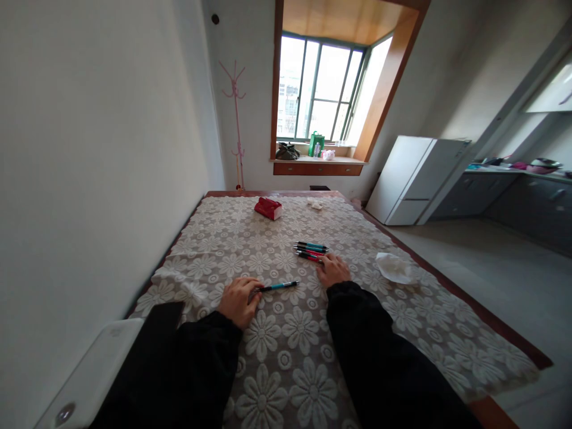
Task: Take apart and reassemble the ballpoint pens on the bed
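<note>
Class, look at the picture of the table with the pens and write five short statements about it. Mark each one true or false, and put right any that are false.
1. The left hand holds a blue pen by one end. True.
2. The right hand lies flat on the crumpled tissue. False: it rests at the group of pens; the tissue lies apart, to its right.
3. The tablecloth has a flower pattern. True.
4. The red packet lies right next to the left hand. False: it lies at the far end of the table.
5. The pink coat stand is in the corner left of the window. True.
</note>
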`<state>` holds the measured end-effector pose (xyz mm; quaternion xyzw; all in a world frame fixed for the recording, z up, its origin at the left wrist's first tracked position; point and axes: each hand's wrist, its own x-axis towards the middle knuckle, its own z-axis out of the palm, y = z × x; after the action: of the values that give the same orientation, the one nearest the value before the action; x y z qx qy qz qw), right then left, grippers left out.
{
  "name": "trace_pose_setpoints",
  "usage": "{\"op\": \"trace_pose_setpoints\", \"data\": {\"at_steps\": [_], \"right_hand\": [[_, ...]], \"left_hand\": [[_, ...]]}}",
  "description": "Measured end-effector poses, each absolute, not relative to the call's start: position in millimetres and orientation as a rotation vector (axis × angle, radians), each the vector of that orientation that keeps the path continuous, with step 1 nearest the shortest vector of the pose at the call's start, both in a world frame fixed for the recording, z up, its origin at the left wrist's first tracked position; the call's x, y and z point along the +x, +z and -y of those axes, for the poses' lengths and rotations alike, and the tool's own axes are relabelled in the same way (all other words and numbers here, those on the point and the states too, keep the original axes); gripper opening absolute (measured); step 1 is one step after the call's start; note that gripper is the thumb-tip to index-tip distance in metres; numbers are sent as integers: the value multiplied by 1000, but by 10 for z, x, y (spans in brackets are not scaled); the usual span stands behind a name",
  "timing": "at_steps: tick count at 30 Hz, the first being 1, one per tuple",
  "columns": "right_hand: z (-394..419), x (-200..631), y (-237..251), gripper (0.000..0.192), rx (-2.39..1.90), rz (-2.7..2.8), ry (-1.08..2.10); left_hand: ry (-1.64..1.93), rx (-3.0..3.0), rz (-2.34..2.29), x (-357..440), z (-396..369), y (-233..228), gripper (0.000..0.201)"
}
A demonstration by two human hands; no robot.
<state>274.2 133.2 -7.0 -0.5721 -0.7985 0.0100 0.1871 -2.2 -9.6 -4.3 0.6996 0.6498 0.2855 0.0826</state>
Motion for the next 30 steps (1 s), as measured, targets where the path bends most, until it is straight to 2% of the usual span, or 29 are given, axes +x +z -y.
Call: {"op": "trace_pose_setpoints", "data": {"at_steps": [5,11,17,22,25,30], "right_hand": [[-1348,2754,-96,16,-1589,2192,-39],[-1344,2714,-105,14,-1607,2235,3],[-1320,2680,-118,9,-1547,2256,-3],[-1324,2669,-147,14,-1483,2304,88],[-1288,2608,-123,14,-1304,2278,173],[-1045,2367,-20,13,-779,2456,355]], "left_hand": [[864,2007,-1990,-46,90,-38,17],[938,1949,-2128,-65,80,-42,17],[825,1955,-2194,-62,98,-39,35],[787,1999,-2192,-73,104,-23,14],[781,1969,-2201,-87,96,-20,14],[868,2021,-2230,-67,105,24,25]]}}
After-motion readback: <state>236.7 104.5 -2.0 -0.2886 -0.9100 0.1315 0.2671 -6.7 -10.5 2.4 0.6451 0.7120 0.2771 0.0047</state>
